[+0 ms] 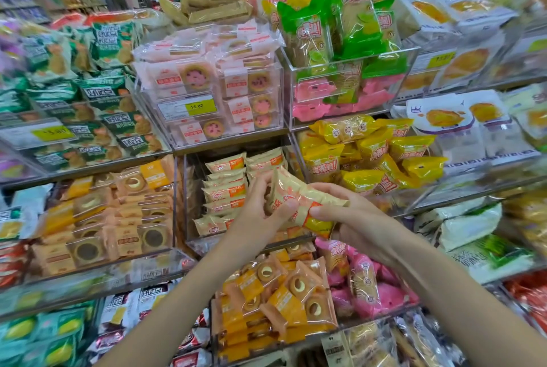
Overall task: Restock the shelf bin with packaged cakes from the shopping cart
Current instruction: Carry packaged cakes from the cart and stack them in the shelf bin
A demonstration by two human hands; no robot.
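Observation:
A clear shelf bin (189,206) in the middle of the shelving holds several stacked beige-and-orange cake packets (225,189). In front of its right half, both hands hold a small bundle of the same beige cake packets (291,189). My left hand (260,212) grips the bundle's left side, thumb on the front. My right hand (349,218) grips its lower right end, where an orange packet end (318,223) shows. The shopping cart is out of view.
Clear bins surround the middle one: pink cookie packs (207,76) above, green and pink packets (340,49) upper right, yellow packets (376,153) right, orange ring cakes (284,298) below, tart packs (118,224) left. Yellow price tags (200,106) sit on bin fronts.

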